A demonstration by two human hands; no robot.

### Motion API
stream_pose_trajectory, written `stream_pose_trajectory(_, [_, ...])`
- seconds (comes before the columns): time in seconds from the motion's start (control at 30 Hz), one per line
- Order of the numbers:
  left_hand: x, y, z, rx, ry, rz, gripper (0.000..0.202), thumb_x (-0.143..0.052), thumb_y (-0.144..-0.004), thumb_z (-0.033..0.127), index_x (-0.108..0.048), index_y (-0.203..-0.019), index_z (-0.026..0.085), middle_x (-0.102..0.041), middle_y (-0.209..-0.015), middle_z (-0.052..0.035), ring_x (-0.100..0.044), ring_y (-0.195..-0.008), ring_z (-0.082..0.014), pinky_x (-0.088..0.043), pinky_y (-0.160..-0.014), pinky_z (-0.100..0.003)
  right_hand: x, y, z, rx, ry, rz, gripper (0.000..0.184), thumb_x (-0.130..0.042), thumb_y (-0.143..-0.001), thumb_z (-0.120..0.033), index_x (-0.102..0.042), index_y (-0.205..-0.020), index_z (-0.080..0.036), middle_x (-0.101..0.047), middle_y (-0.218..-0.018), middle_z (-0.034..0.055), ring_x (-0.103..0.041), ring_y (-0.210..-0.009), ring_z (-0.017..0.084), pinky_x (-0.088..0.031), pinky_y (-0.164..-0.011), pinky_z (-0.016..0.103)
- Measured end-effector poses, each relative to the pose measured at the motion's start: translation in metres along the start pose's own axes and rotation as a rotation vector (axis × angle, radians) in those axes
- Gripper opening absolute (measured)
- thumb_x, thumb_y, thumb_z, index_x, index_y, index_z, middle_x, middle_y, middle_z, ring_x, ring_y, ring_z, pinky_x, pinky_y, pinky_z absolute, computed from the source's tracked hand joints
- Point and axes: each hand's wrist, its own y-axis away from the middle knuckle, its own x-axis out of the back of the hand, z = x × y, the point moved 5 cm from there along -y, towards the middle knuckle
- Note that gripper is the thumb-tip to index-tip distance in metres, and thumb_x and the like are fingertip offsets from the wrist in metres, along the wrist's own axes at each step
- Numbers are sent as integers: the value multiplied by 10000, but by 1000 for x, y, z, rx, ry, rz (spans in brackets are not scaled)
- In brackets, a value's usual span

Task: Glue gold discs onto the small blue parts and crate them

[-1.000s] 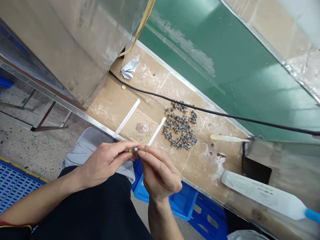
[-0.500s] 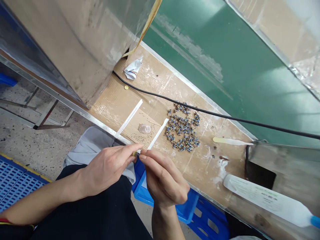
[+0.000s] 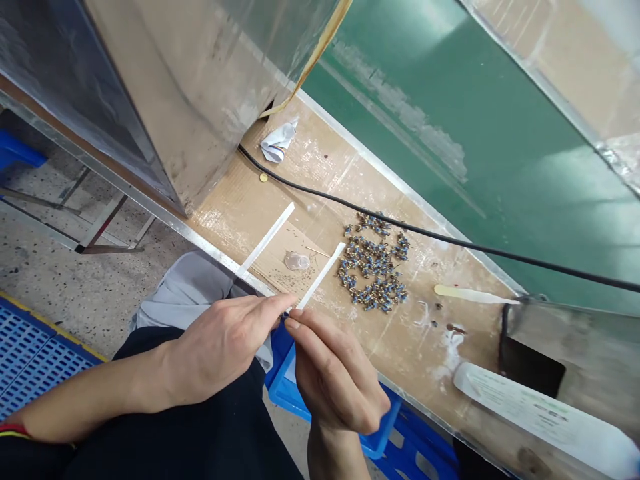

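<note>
Pinching, fingertips to fingertips: left hand (image 3: 223,343) and right hand (image 3: 340,380) together at the near edge of the table (image 3: 400,340), both seemingly clamped on one tiny part (image 3: 287,314). Shows only a dark, bluish sliver between the tips; hides almost everything else behind the fingers, so can't tell its full shape, nor exactly how each pad sits. Left forefinger laid over the top, right thumb and forefinger squeezed in from the right.

As for handling: looks next to weightless, probably hard and stiff, with little give under a squeeze. Farther off and to the right, a pile (image 3: 375,263) of small blue and brassy pieces, possibly of the same kind. Going by those, likely smooth in places and apt to slip from a careless pinch. Probably sturdy through the body, perhaps easier to bend at any thin end.

Best to take hold at the thickest portion, pads flat on opposite sides, light but steady. Worth minding the drop, too: just beyond the hands, a clear dish (image 3: 297,261) amid loose specks (image 3: 291,280); below the table edge, a blue bin (image 3: 289,399). Easy to lose something so small in either place.
</note>
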Motion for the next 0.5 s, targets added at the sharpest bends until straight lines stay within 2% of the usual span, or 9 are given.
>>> stream_pose_trajectory(0.2, [0,-1,-3,45,38,9,433,-530,-1166,88,-519,-1589,183,-802,-1434,-132,-807,-1315,-257,-681,-1140,-420,-2,4,1,10,32,10,505,-797,-988,11,-801,-1426,-240,-860,-1293,89,-873,-1043,263,-775,-831,384])
stream_pose_trajectory(0.4, [2,-2,-12,235,346,46,323,-629,-1154,159,-649,-1456,273,-862,-1284,-19,-852,-1201,-188,-691,-1037,-291,-3,8,-2,44,69,89,515,-820,-961,22,-803,-1411,-227,-861,-1288,90,-881,-1025,278,-790,-839,401])
stream_pose_trajectory(0.5, [3,-3,-15,279,454,83,231,-660,-1139,175,-708,-1349,258,-880,-1207,-16,-865,-1153,-185,-695,-994,-271,-2,8,-5,56,79,94,513,-828,-952,20,-806,-1401,-227,-857,-1304,88,-883,-1024,281,-799,-845,411])
